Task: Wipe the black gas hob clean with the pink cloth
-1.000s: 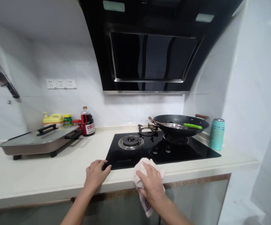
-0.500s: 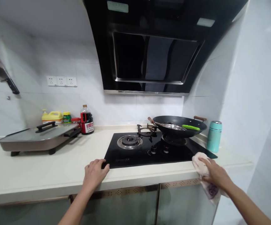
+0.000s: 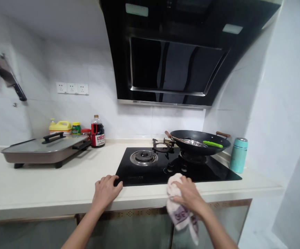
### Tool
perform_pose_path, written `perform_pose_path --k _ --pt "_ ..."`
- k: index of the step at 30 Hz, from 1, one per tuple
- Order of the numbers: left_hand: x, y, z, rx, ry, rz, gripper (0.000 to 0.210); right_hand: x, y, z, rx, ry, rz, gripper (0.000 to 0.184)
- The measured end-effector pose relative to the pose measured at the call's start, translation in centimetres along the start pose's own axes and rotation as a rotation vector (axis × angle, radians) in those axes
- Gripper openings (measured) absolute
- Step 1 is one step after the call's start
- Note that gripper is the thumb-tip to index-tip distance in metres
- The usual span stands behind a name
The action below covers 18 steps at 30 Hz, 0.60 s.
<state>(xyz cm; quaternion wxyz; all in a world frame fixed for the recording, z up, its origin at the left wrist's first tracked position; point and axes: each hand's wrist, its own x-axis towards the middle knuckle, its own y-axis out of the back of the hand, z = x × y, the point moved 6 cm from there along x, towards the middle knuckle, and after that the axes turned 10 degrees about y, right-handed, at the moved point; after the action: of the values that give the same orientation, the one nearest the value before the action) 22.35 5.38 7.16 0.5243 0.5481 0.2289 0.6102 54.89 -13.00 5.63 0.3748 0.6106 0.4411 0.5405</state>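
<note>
My right hand (image 3: 187, 194) is closed on a pale cloth (image 3: 175, 207) with purple print, at the front edge of the black gas cooktop (image 3: 150, 178). The cloth's lower end hangs over the counter's front edge. At the cooktop's front left corner rests my left hand (image 3: 106, 190), thumb apart from the fingers and nothing in it. Behind my right hand are two control knobs (image 3: 170, 167). The left burner (image 3: 144, 157) has no grate on it; a pan support (image 3: 162, 146) lies behind it. A black wok (image 3: 202, 147) sits over the right burner.
A green-handled utensil (image 3: 212, 144) lies in the wok. A turquoise flask (image 3: 238, 155) stands at the right, by the wall. On the left are a lidded electric pan (image 3: 33, 157) and a dark sauce bottle (image 3: 97, 133). The black range hood (image 3: 176, 65) overhangs the cooktop.
My right hand has moved left with the cloth along the cooktop's front edge, from its right corner to near the middle. My left hand stays at the corner. The view has shifted slightly.
</note>
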Motion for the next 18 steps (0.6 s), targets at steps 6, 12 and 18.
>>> perform_pose_path --k 6,12,18 --pt "0.0 0.0 -0.5 -0.014 -0.015 -0.011 0.040 4.0 -1.1 -7.7 0.104 0.133 0.094 0.039" --pt "0.0 -0.2 -0.7 -0.025 -0.022 -0.039 0.040 3.1 0.7 4.1 -0.181 -0.159 0.053 0.050" --pt "0.2 -0.5 -0.6 -0.019 -0.031 -0.015 0.041 -1.0 4.6 18.2 -0.285 -0.406 0.016 0.052"
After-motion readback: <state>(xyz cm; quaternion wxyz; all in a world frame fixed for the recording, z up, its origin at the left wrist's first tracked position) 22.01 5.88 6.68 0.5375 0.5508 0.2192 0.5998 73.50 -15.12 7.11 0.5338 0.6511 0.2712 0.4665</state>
